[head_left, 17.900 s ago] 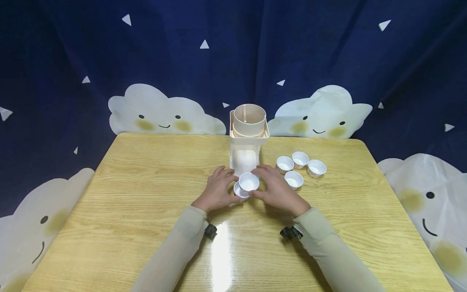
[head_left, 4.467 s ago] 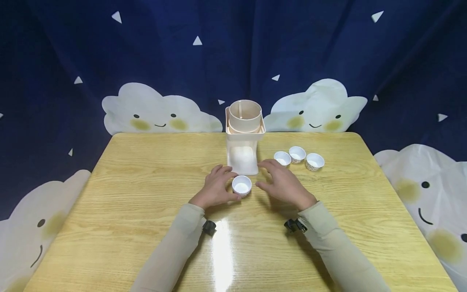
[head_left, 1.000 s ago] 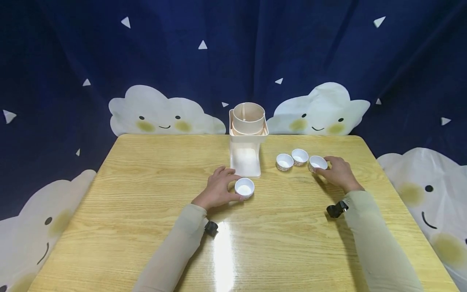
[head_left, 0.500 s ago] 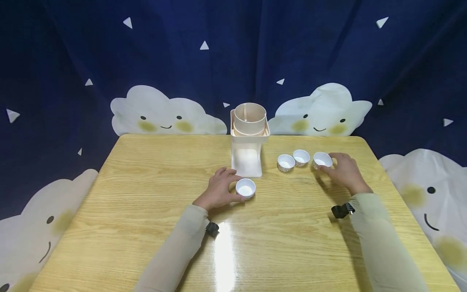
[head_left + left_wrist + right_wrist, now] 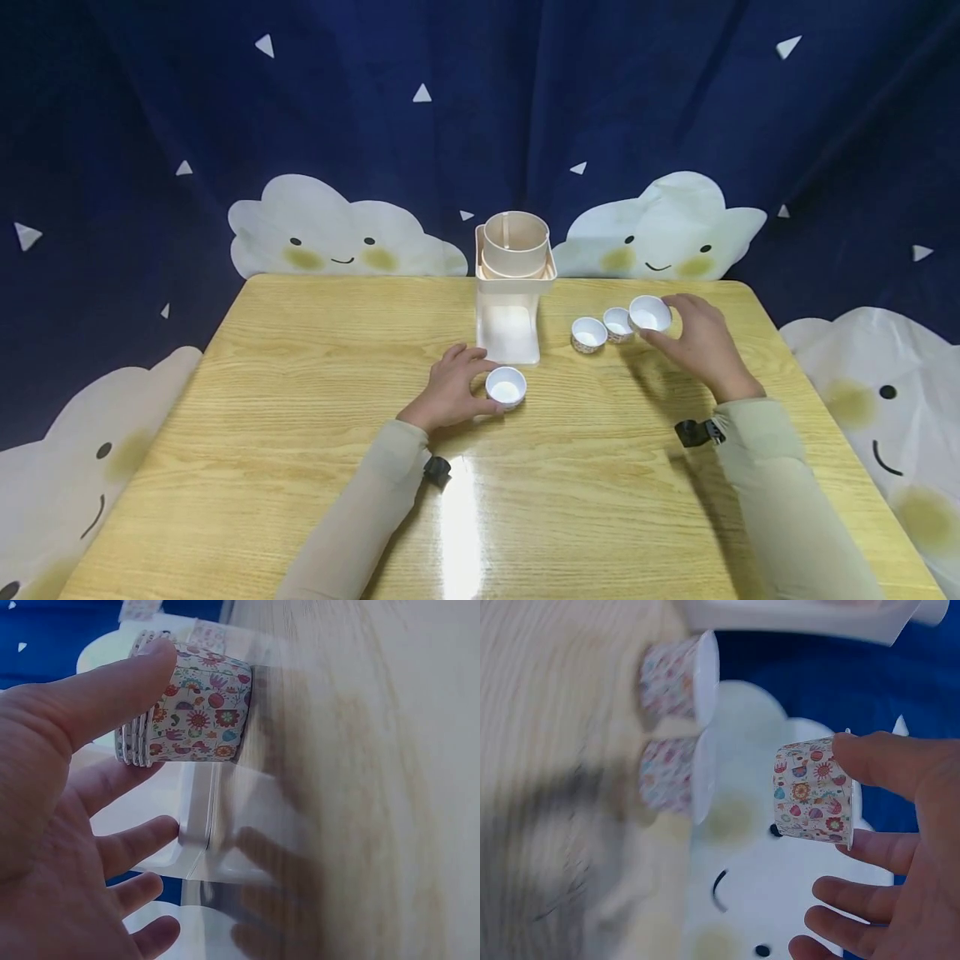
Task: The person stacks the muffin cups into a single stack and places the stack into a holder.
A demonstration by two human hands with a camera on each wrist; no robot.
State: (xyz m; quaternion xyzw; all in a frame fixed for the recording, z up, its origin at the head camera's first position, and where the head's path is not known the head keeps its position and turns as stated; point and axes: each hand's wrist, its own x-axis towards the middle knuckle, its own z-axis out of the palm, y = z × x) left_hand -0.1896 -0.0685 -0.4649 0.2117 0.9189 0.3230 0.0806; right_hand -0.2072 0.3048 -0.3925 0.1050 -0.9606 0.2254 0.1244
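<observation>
A short stack of small floral paper cups (image 5: 506,386) stands on the wooden table (image 5: 300,400) in front of the cream dispenser (image 5: 514,287). My left hand (image 5: 480,383) holds this cup stack (image 5: 195,712), with the thumb (image 5: 112,690) on its side and a finger behind it. To the right, my right hand (image 5: 663,325) pinches a single floral cup (image 5: 649,313) and holds it lifted off the table. In the right wrist view that cup (image 5: 814,791) sits between thumb and fingers. Two more cups (image 5: 588,333) (image 5: 617,323) stand on the table just left of it.
The dispenser has a round open top and a hollow front bay. Dark blue cloth with cloud faces (image 5: 337,233) hangs behind and beside the table. Bare tabletop lies at the left and in front of my arms.
My right hand has taken the rightmost cup and lifted it up and slightly left. The left hand and the stack have stayed put.
</observation>
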